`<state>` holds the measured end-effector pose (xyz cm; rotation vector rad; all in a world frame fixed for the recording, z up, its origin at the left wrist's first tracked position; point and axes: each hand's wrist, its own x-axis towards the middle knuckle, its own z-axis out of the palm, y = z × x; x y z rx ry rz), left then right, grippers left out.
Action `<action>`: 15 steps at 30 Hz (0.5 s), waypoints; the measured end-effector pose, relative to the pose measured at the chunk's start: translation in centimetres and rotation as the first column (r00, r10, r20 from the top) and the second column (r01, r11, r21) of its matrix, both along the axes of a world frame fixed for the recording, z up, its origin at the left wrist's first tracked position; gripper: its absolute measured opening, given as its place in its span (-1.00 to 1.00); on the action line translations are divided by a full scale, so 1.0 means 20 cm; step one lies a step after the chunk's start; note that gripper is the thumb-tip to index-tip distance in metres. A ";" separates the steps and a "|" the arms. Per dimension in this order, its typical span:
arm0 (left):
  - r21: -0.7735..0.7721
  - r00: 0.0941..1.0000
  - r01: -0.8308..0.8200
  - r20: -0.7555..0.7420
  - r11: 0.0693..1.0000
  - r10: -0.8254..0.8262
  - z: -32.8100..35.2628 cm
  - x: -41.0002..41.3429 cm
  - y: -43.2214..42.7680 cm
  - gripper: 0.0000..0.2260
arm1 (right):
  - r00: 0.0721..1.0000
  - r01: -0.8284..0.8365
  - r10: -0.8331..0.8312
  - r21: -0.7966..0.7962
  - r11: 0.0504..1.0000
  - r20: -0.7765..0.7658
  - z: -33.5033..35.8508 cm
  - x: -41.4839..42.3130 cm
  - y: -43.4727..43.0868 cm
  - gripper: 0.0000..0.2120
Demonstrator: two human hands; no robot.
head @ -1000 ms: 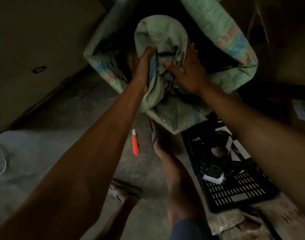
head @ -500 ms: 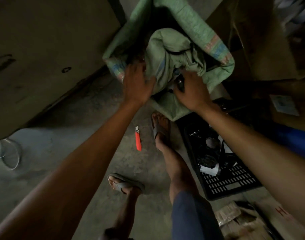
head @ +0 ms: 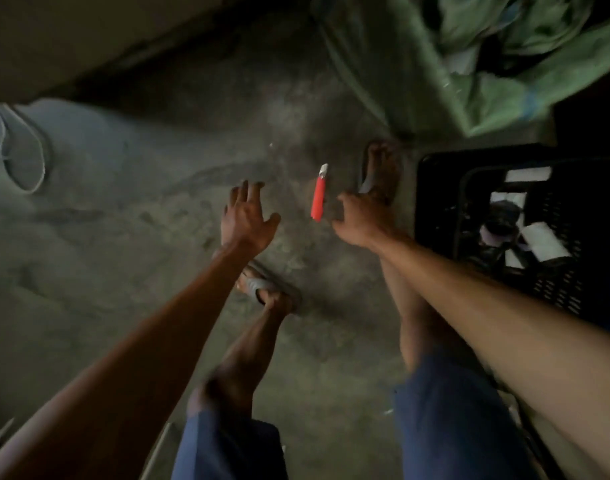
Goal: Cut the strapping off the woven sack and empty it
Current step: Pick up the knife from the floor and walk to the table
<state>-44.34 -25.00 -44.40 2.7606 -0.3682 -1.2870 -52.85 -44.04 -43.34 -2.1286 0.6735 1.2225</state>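
The green woven sack (head: 483, 81) lies crumpled at the top right, partly cut off by the frame; no strapping shows on it. A red utility knife (head: 319, 193) lies on the concrete floor, blade end pointing away. My right hand (head: 357, 220) hovers just right of the knife's near end, fingers curled and empty. My left hand (head: 246, 216) is spread open over the floor, a hand's width left of the knife, holding nothing.
A black slotted plastic crate (head: 438, 188) with dark and white scraps inside stands at the right, beside my right foot in a sandal (head: 379, 171). My left sandal (head: 265, 285) is below the left hand. A cord loop (head: 23, 150) lies at far left.
Both hands have let go of the sack and dropped down to the floor on either side of the knife. The view has tilted down, pushing the sack to the top right.
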 end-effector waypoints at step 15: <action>-0.017 1.000 0.003 -0.016 1.000 -0.003 -1.29 -0.20 0.56 -0.13 | 0.946 0.229 -0.292 -0.344 0.910 -0.142 -1.40 -0.06 0.53 -0.30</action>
